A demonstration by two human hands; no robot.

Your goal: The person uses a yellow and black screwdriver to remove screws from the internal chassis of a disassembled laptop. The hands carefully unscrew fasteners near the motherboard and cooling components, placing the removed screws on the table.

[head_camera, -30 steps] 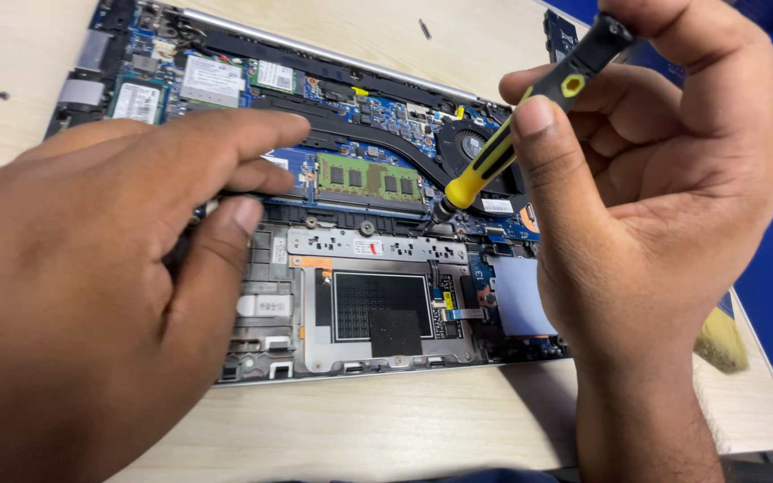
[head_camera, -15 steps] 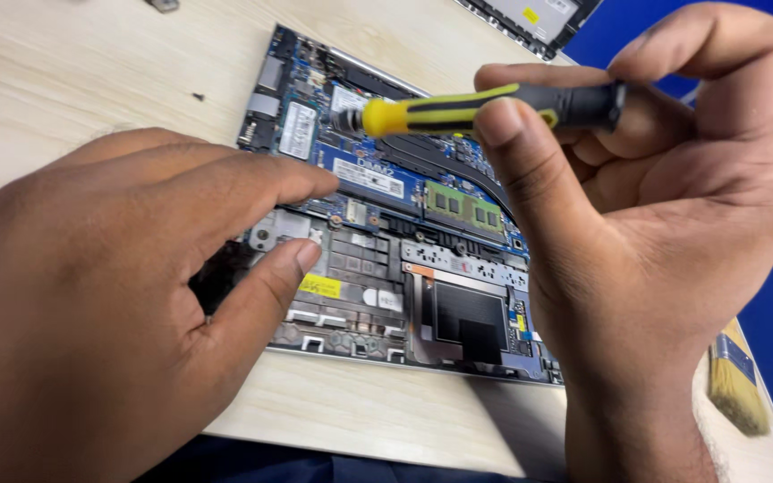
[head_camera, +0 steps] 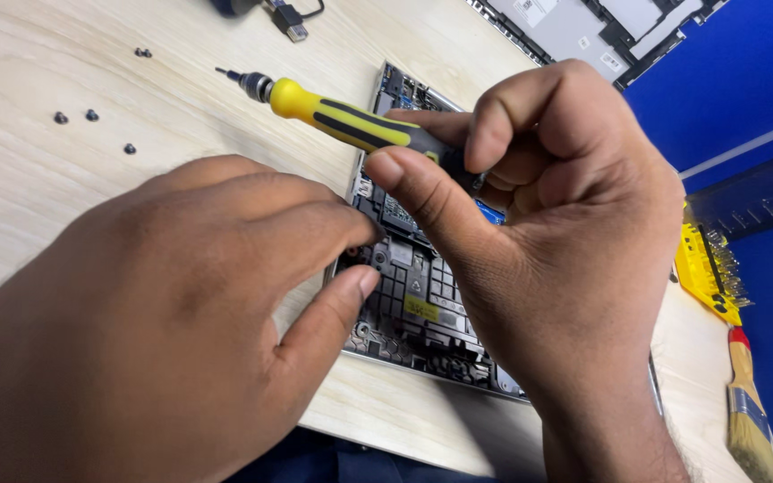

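Head view: right hand (head_camera: 565,259) grips the yellow screwdriver (head_camera: 351,121); left hand (head_camera: 163,331) seemingly pinches inside the opened laptop (head_camera: 413,304).

The right hand (head_camera: 565,241) pinches a yellow-and-black screwdriver (head_camera: 351,121) between thumb and fingers, its tip pointing up-left, clear of the opened laptop (head_camera: 413,295) and over the pale wooden bench (head_camera: 91,206). The left hand (head_camera: 163,331) rests on the laptop's left edge, thumb and forefinger at the black inner frame. Four loose screws (head_camera: 91,114) lie on the bench, well apart from the hands. At the right edge lie a paintbrush (head_camera: 749,411) and a yellow bit holder (head_camera: 709,268).
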